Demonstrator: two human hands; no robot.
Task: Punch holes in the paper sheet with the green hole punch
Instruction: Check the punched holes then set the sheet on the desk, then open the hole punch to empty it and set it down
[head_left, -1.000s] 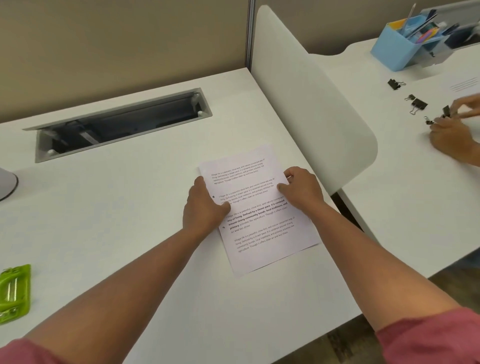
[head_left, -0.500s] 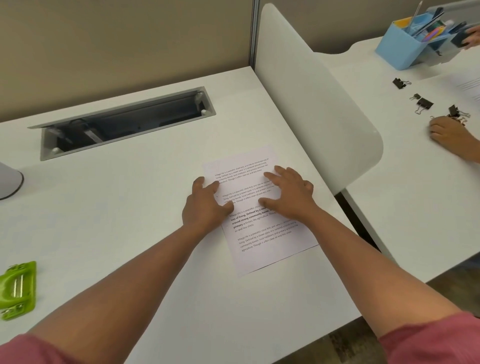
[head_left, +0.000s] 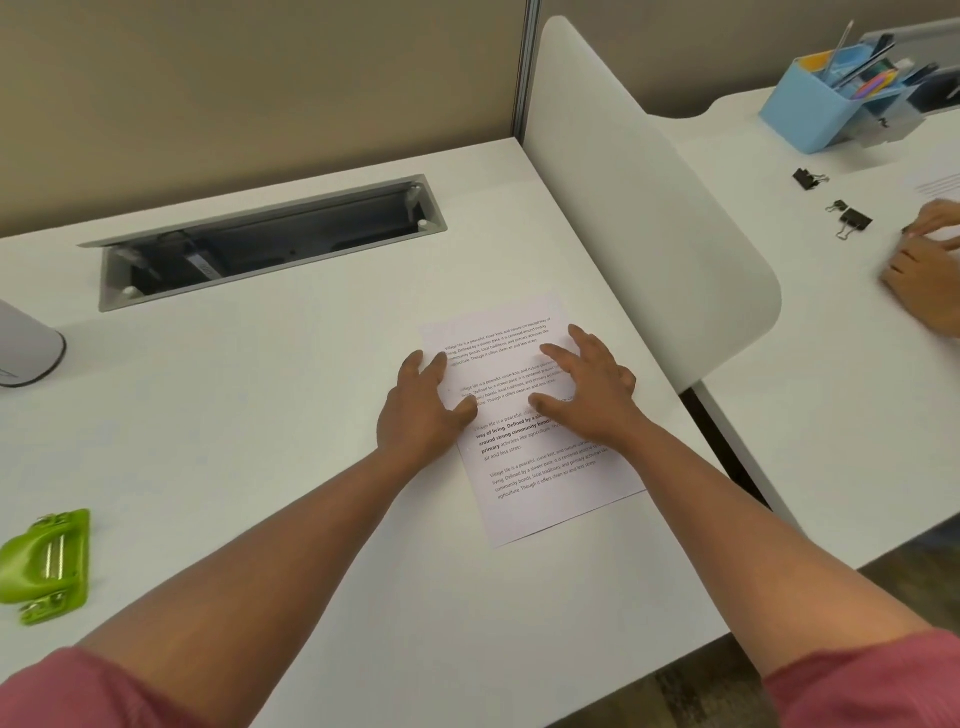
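Observation:
A printed paper sheet (head_left: 550, 483) lies flat on the white desk (head_left: 291, 426), right of centre and slightly rotated. My left hand (head_left: 421, 413) rests on the sheet's left edge, fingers spread, thumb on the paper. My right hand (head_left: 592, 387) lies palm down on the middle of the sheet with its fingers apart. Neither hand grips anything. The green hole punch (head_left: 47, 566) sits far off at the desk's left edge, well away from both hands.
An open grey cable tray (head_left: 270, 244) is set into the desk behind the paper. A white curved divider (head_left: 639, 208) stands to the right. On the neighbouring desk are black binder clips (head_left: 852, 221), a blue organiser (head_left: 826, 104) and another person's hands (head_left: 924, 270). A white object (head_left: 26, 345) sits far left.
My right hand went from gripping the sheet's right edge to lying flat with fingers spread on the paper. My left hand opened slightly. The view shifted a little to the left.

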